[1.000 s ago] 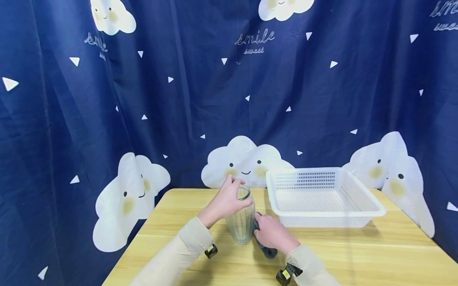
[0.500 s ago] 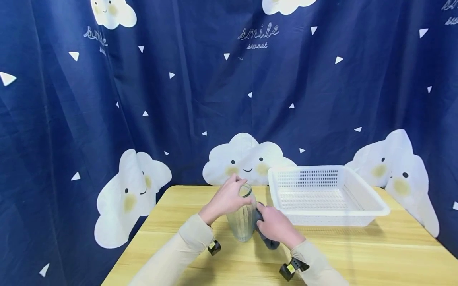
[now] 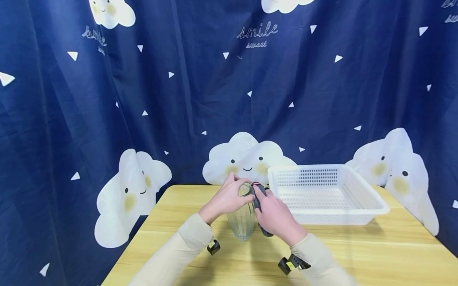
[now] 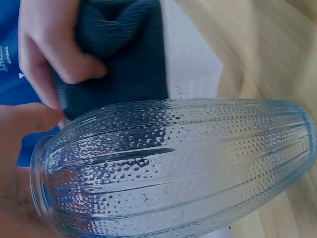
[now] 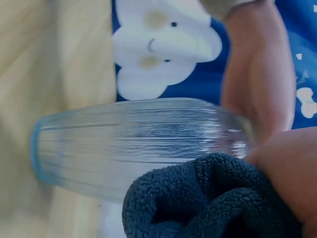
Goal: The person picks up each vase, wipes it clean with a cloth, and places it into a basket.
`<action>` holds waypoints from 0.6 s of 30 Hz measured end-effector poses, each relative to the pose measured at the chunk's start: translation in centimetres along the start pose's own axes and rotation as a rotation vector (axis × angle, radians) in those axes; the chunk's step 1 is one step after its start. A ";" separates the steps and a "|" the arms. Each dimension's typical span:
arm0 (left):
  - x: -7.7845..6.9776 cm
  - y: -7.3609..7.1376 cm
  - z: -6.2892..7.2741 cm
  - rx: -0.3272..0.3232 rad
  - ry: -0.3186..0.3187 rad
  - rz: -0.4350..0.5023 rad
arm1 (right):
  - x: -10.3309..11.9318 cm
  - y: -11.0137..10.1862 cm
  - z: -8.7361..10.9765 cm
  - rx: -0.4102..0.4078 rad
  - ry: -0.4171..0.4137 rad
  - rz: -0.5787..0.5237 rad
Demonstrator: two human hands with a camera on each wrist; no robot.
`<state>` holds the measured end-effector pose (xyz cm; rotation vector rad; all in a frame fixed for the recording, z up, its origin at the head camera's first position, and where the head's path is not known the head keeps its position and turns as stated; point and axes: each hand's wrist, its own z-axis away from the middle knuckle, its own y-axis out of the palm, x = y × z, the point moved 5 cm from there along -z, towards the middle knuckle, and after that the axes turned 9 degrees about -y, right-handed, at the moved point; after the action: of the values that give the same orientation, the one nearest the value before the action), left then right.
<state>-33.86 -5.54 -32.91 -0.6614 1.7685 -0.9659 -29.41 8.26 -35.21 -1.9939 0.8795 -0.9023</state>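
Observation:
A clear ribbed glass vase (image 3: 242, 224) with a dimpled surface stands upright on the wooden table. My left hand (image 3: 226, 196) grips it around the rim, thumb toward the near side. Beside the vase, on its right, my right hand (image 3: 276, 214) holds a bunched dark grey towel (image 3: 265, 231) near the upper part of the glass. In the left wrist view the folded towel (image 4: 119, 59) lies close against the vase's side, with the right hand's fingers over it. The right wrist view shows thick terry folds of the towel (image 5: 198, 193) overlapping the glass.
A white perforated plastic basket (image 3: 322, 218) sits at the back right of the wooden table (image 3: 322, 250), just beyond the right hand. A blue curtain (image 3: 214, 99) with white clouds hangs behind the table.
My right hand has moved up along the vase's right side with the towel, from its middle to near the rim. The left hand keeps its grip and the vase stays in place.

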 end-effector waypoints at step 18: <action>1.0 0.2 -0.9 -0.041 0.020 -0.006 | -3.1 8.4 2.8 0.299 0.064 -0.054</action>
<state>-35.09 -5.92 -33.39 -0.6853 1.8086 -0.9454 -31.01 7.81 -44.43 -1.7455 0.6832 -1.0667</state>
